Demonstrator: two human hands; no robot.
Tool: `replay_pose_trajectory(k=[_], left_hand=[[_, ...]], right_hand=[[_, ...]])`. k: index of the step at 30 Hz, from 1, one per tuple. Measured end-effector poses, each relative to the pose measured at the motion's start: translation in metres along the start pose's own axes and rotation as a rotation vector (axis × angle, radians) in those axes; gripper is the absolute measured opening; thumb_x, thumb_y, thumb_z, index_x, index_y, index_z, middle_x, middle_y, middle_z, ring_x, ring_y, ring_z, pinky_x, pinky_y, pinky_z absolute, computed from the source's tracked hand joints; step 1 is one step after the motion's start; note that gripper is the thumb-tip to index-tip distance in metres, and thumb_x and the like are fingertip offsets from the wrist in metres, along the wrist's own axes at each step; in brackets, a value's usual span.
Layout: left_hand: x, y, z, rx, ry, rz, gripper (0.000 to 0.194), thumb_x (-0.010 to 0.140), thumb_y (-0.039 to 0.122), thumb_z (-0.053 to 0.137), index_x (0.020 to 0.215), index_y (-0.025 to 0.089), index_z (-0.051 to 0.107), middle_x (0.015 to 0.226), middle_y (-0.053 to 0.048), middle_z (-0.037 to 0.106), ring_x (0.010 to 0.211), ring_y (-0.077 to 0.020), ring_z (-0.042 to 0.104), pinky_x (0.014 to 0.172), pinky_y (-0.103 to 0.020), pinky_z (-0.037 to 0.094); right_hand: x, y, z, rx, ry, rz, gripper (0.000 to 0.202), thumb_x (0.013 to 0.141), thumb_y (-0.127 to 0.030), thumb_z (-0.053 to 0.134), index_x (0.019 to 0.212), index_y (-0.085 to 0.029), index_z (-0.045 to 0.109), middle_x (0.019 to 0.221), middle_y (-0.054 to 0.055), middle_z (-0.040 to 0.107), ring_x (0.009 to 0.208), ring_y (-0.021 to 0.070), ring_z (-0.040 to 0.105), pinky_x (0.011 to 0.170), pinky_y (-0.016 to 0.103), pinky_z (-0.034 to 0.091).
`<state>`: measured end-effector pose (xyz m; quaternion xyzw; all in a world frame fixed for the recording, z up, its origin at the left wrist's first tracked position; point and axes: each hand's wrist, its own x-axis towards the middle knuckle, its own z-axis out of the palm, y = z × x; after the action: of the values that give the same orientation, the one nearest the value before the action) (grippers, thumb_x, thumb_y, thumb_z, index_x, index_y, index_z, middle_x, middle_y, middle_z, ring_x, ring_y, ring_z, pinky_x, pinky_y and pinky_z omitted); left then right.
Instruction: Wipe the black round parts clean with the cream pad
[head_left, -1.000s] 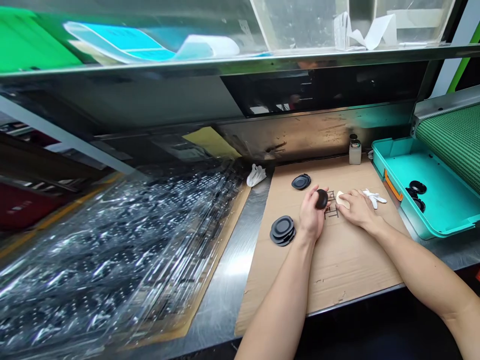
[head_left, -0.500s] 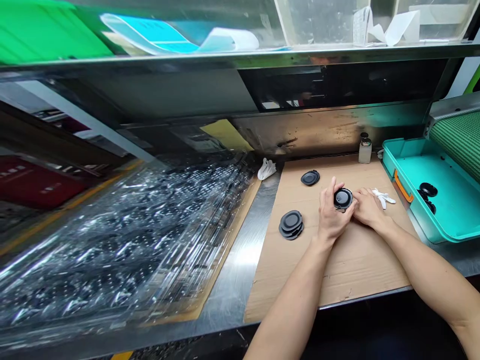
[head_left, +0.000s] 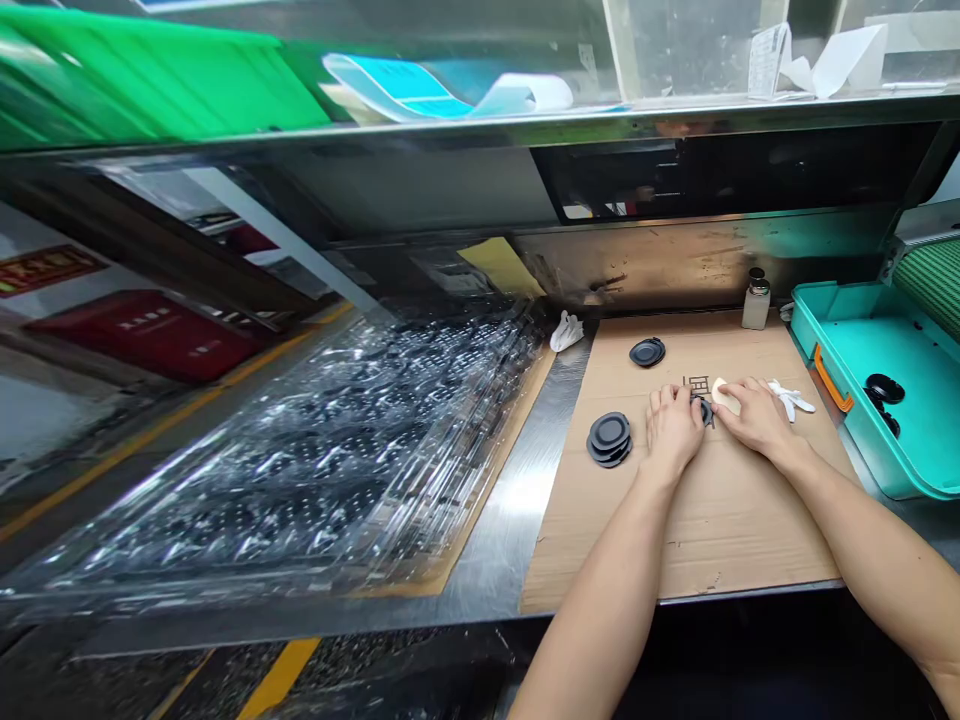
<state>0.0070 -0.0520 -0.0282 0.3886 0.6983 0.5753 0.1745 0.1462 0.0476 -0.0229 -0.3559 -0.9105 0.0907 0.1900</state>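
On the cardboard sheet (head_left: pixel 750 510), my left hand (head_left: pixel 673 425) is closed on a black round plastic part (head_left: pixel 703 409), mostly hidden under its fingers. Just to the right, my right hand (head_left: pixel 756 415) pinches a cream-coloured pad (head_left: pixel 724 397) close beside that part. Whether the pad touches it I cannot tell. A small stack of black round parts (head_left: pixel 610 439) lies left of my left hand, and more flat black discs (head_left: pixel 647 352) rest farther back. White gloves or cloth (head_left: pixel 791 398) lie behind my right hand.
A turquoise bin (head_left: pixel 823 355) with an orange latch, holding a few black parts (head_left: pixel 885 388), stands at right. Behind is a small bottle with a dark cap (head_left: pixel 757 300). Clear plastic trays (head_left: pixel 315 440) cover the left side. A metal shelf edge (head_left: pixel 480 130) runs overhead.
My left hand has turned over and lowered the black part toward the cardboard. The cream pad now shows in my right hand. The view has swung left.
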Motion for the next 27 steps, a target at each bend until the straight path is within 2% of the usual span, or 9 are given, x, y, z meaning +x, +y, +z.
replay_pose_trajectory(k=[4, 7, 11, 14, 17, 20, 22, 25, 27], left_hand=[[-0.007, 0.009, -0.006, -0.072, -0.13, 0.039, 0.041, 0.066, 0.019, 0.082, 0.106, 0.026, 0.072, 0.125, -0.016, 0.063, 0.138, -0.0413, 0.038, 0.121, -0.054, 0.015], [-0.01, 0.011, -0.009, -0.019, -0.231, 0.09, 0.048, 0.064, 0.02, 0.084, 0.11, 0.028, 0.072, 0.126, -0.014, 0.065, 0.136, -0.0408, 0.041, 0.12, -0.053, 0.021], [0.0, 0.009, -0.01, -0.077, -0.189, 0.062, 0.054, 0.061, 0.014, 0.085, 0.111, 0.027, 0.072, 0.115, -0.013, 0.069, 0.133, -0.0407, 0.045, 0.121, -0.054, 0.022], [0.027, 0.012, -0.018, -0.128, -0.083, 0.017, 0.052, 0.059, 0.01, 0.084, 0.107, 0.026, 0.071, 0.121, -0.012, 0.067, 0.139, -0.0377, 0.041, 0.123, -0.05, 0.02], [0.067, 0.014, -0.032, -0.116, -0.003, -0.016, 0.05, 0.06, 0.005, 0.08, 0.105, 0.024, 0.069, 0.131, -0.012, 0.064, 0.146, -0.0345, 0.036, 0.125, -0.047, 0.017], [0.108, 0.011, -0.044, 0.034, 0.033, -0.079, 0.055, 0.053, 0.002, 0.08, 0.103, 0.022, 0.067, 0.131, -0.015, 0.064, 0.146, -0.037, 0.037, 0.124, -0.048, 0.016], [0.129, 0.008, -0.047, 0.186, 0.02, -0.118, 0.056, 0.051, 0.003, 0.082, 0.103, 0.021, 0.067, 0.125, -0.016, 0.068, 0.14, -0.0381, 0.046, 0.121, -0.046, 0.023], [0.144, 0.011, -0.046, 0.415, -0.016, -0.082, 0.06, 0.056, 0.009, 0.083, 0.112, 0.02, 0.066, 0.117, -0.016, 0.071, 0.125, -0.0369, 0.06, 0.113, -0.044, 0.036], [0.138, 0.019, -0.047, 0.524, -0.034, 0.005, 0.066, 0.06, 0.016, 0.083, 0.123, 0.02, 0.063, 0.118, -0.015, 0.07, 0.118, -0.0349, 0.063, 0.11, -0.044, 0.04]], right_hand=[[0.001, 0.001, 0.001, -0.001, -0.002, -0.002, 0.034, 0.096, -0.046, 0.059, 0.121, -0.026, 0.07, 0.113, 0.008, 0.067, 0.111, 0.0256, 0.056, 0.094, 0.035, 0.04], [0.001, 0.002, 0.002, 0.0, -0.002, 0.001, 0.034, 0.095, -0.046, 0.06, 0.12, -0.026, 0.07, 0.111, 0.007, 0.067, 0.11, 0.0251, 0.057, 0.096, 0.035, 0.04], [0.001, 0.001, 0.002, 0.009, -0.006, 0.011, 0.033, 0.095, -0.046, 0.059, 0.12, -0.026, 0.07, 0.111, 0.008, 0.067, 0.11, 0.0254, 0.057, 0.095, 0.035, 0.04], [0.0, -0.002, 0.001, 0.013, -0.015, 0.014, 0.032, 0.096, -0.045, 0.058, 0.118, -0.026, 0.07, 0.111, 0.009, 0.067, 0.11, 0.0263, 0.056, 0.094, 0.036, 0.04], [-0.002, -0.004, 0.001, 0.021, -0.026, 0.026, 0.031, 0.095, -0.046, 0.058, 0.115, -0.026, 0.071, 0.112, 0.009, 0.066, 0.11, 0.0272, 0.056, 0.092, 0.037, 0.041], [-0.003, -0.004, 0.002, 0.037, -0.026, 0.036, 0.03, 0.094, -0.046, 0.059, 0.114, -0.026, 0.071, 0.112, 0.009, 0.066, 0.109, 0.0272, 0.056, 0.091, 0.037, 0.042], [-0.003, -0.004, 0.002, 0.049, -0.025, 0.037, 0.03, 0.094, -0.046, 0.06, 0.113, -0.026, 0.071, 0.111, 0.009, 0.066, 0.108, 0.0274, 0.056, 0.09, 0.037, 0.042], [-0.004, -0.004, 0.002, 0.073, -0.032, 0.037, 0.031, 0.094, -0.045, 0.06, 0.114, -0.025, 0.07, 0.112, 0.01, 0.066, 0.109, 0.0278, 0.056, 0.09, 0.038, 0.043], [-0.004, -0.004, 0.001, 0.087, -0.043, 0.039, 0.031, 0.094, -0.044, 0.059, 0.115, -0.024, 0.07, 0.113, 0.011, 0.066, 0.111, 0.0281, 0.055, 0.091, 0.038, 0.043]])
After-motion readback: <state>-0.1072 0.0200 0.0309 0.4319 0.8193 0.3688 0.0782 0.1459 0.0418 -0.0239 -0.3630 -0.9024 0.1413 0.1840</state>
